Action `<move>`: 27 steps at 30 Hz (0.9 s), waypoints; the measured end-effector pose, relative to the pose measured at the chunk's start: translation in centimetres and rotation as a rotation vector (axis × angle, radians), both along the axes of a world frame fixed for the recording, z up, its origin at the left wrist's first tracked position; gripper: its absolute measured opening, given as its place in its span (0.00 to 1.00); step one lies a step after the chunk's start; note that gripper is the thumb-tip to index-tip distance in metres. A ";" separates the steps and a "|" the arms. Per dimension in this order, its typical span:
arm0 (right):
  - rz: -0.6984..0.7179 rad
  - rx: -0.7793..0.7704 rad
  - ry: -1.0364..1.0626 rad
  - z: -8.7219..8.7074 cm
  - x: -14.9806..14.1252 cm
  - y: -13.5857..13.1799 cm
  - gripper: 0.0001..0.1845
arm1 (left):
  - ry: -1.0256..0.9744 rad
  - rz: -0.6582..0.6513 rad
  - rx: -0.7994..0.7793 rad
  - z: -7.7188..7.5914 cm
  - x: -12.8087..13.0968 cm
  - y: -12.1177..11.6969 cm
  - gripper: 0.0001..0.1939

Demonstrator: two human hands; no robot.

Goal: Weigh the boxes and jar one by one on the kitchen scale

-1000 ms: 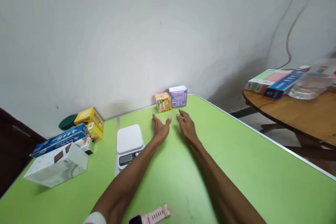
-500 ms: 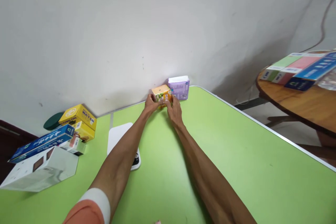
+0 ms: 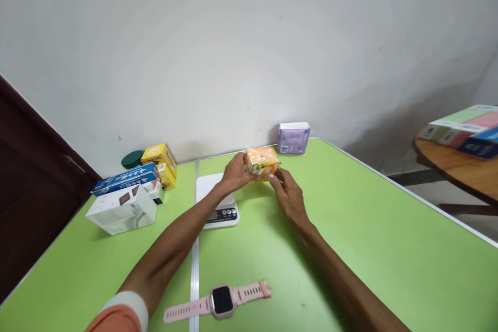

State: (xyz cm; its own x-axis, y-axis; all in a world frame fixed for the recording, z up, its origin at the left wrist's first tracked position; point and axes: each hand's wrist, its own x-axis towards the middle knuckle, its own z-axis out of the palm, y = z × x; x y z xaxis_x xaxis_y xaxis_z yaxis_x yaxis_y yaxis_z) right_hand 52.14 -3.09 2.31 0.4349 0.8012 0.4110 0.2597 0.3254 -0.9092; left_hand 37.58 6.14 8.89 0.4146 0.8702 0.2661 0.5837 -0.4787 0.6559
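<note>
An orange tissue pack (image 3: 262, 162) with green printing and shiny plastic wrap is held above the table, a little right of the white kitchen scale (image 3: 208, 182). My left hand (image 3: 236, 172) grips its left side. On the right side, the fingers and thumb of my right hand (image 3: 288, 194) close around its lower corner. My left forearm crosses in front of the scale and hides part of its display; its buttons show. A smartwatch with a pink strap (image 3: 223, 301) lies flat near the front edge of the view.
A purple pack (image 3: 293, 139) stands against the wall. At the left are yellow boxes (image 3: 159, 158), blue boxes (image 3: 126, 179), a white box (image 3: 122, 210) and a dark green round lid (image 3: 132, 159). A wooden table (image 3: 455, 166) bearing boxes stands at the right.
Both hands have lifted the orange pack from beside the purple one and brought it nearer, toward the scale. The view has shifted, bringing the whole smartwatch into sight.
</note>
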 end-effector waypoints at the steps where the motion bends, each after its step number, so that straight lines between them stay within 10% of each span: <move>1: 0.023 0.022 -0.021 0.6 -1.2 -0.6 0.30 | -0.032 -0.008 0.007 0.4 -1.7 -0.6 0.26; 8: 0.179 0.102 -0.213 2.1 -9.6 -2.0 0.23 | -0.188 0.062 -0.052 0.3 -13.3 -3.7 0.30; 14: 0.188 0.047 -0.328 1.6 -12.3 -2.0 0.24 | -0.243 0.093 -0.160 -1.7 -16.5 -4.4 0.34; 20: 0.168 -0.031 -0.166 0.0 -11.1 -1.6 0.30 | -0.320 0.042 -0.187 -2.7 -16.9 -4.6 0.46; 27: -0.129 -0.197 -0.192 -3.0 -6.1 -0.9 0.34 | -0.623 0.331 -0.236 -8.6 -20.2 -7.0 0.44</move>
State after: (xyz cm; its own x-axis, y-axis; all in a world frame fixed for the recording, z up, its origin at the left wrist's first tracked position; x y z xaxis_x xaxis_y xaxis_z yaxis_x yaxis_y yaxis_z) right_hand 46.03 -3.97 -0.70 0.4678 0.8169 0.3375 0.4608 0.1004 -0.8818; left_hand 17.43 -0.89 0.30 -0.0458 0.9866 0.1565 0.1595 -0.1475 0.9761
